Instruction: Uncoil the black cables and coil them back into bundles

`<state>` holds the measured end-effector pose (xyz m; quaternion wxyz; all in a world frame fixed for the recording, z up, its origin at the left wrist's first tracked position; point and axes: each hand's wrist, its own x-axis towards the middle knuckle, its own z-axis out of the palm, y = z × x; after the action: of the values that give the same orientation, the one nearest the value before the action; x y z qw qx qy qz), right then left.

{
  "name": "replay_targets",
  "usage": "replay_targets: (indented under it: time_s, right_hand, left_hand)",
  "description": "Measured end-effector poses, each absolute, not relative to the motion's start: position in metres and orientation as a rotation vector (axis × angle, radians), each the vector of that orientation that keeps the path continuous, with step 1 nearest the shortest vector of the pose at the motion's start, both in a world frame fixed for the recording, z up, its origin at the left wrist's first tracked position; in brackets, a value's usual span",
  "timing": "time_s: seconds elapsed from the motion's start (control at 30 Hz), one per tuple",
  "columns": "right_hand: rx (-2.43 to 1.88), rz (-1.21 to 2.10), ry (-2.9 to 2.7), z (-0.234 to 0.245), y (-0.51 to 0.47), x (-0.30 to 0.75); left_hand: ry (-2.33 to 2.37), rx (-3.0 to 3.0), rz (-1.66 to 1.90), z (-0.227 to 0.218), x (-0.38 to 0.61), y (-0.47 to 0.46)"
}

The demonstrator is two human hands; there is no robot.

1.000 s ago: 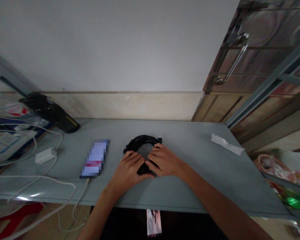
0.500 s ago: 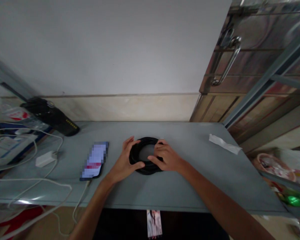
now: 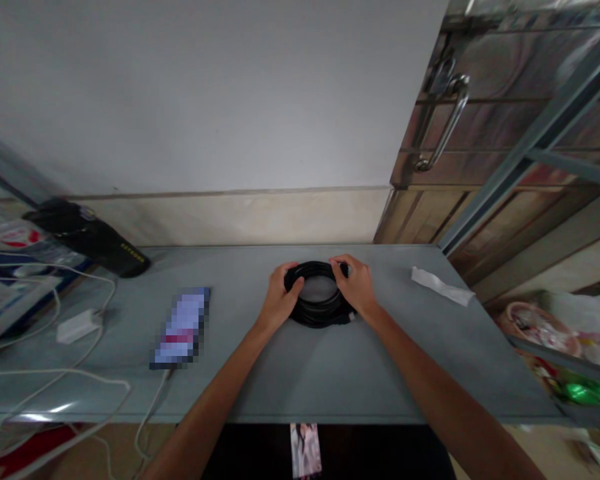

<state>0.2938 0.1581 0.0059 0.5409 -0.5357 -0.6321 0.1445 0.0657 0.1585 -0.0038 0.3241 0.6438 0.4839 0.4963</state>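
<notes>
Black fills the space below the front edge of a grey desk [image 3: 330, 383], with a small printed card [image 3: 305, 450] showing against it. Two bare forearms reach forward over the edge from either side, slanting inward until the hands are close together. Between them, near the middle of the desk, is a ring-shaped coil of black cable [image 3: 316, 312], its pale-tipped connector [image 3: 351, 317] at the lower right. The left hand [image 3: 279, 295] grips the coil's left side, thumb laid over the ring and fingers curled around the outer edge. The right hand [image 3: 356, 285] pinches the upper right side, thumb pointing into the ring, index finger bent over the far rim. Whether the coil lies fully flat cannot be told.

To the left, a smartphone [image 3: 180, 330], screen pixelated, has a white cable [image 3: 153, 400] at its near end; farther left is a white power adapter [image 3: 79, 325]. A crumpled white paper strip [image 3: 443, 287] lies to the right. Toward the back left, a black bottle [image 3: 90, 237] lies tilted. Behind stand a pale wall [image 3: 230, 100] and, at right, a door with a metal handle [image 3: 447, 127].
</notes>
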Motion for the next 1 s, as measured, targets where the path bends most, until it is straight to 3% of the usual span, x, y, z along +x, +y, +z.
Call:
replay_targets:
  time_s: [0.13, 0.3, 0.5, 1.0]
  right_hand:
    - [-1.329, 0.308, -1.46, 0.009, 0.161, 0.306]
    - [-1.339, 0.252, -1.378, 0.01, 0.163, 0.311]
    - [-1.298, 0.233, -1.196, 0.013, 0.162, 0.316]
    - [-1.271, 0.264, -1.098, 0.013, 0.16, 0.316]
  left_hand:
    - [1.21, 1.606, 1.364, 0.005, 0.069, 0.167]
    - [1.02, 1.083, 1.72, 0.018, 0.033, 0.18]
    - [0.747, 0.291, 1.652, 0.031, -0.008, 0.18]
    - [0.573, 0.228, 1.647, 0.036, -0.002, 0.162]
